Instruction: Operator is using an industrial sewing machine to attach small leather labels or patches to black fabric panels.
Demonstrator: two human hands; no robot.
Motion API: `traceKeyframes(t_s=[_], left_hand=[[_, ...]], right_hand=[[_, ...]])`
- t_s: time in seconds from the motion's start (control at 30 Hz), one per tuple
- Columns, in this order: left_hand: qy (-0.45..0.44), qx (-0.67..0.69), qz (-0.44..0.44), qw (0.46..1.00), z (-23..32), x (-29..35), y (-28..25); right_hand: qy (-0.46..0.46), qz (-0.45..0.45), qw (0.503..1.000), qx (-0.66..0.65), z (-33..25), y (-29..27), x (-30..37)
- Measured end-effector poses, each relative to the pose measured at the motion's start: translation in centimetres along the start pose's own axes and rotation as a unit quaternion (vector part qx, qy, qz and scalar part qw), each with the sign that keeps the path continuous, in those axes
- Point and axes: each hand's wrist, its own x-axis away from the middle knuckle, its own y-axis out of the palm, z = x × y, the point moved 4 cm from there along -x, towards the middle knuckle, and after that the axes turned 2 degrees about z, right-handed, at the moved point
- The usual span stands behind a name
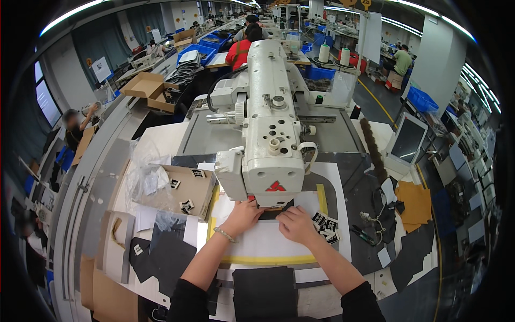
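One black piece (270,214) lies under the head of one sewing machine (273,134), midway between the left and right edges of the table (170,138). The work looks under way: the piece is set beneath the head, but whether any stitch is in it cannot be seen.

Two hands are at it. The left hand (244,217) is at its left end, fingers bent and close together; the right hand (295,224) is at its right end, fingers curled. Whether either pinches the piece or only presses it, I cannot tell.

Under them is one yellow-edged sheet (263,244). Just beside its right edge is a pile of labels (325,225), perhaps five, overlapping. Beside its left edge, one box (199,190) holds what look like three more labels.

One black stack (264,295) lies at the table's near edge, its layers uncountable; these pieces and the loose labels appear unworked. Toward the near left corner, one label sits on a dark scrap (140,264), sewn or loose I cannot tell.
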Motion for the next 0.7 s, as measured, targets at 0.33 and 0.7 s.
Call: traceKeyframes(t_s=[0.33,0.7], left_hand=[[-0.019,0.047,-0.007,0.999,0.7,1.3,-2.1],[0.046,-0.037,-0.058,0.997,1.9,2.9,-2.9]], right_hand=[[-0.002,-0.114,0.991,0.067,-1.8,-2.4,1.8],[0.050,-0.148,0.983,0.100,-2.6,-5.6,4.5]])
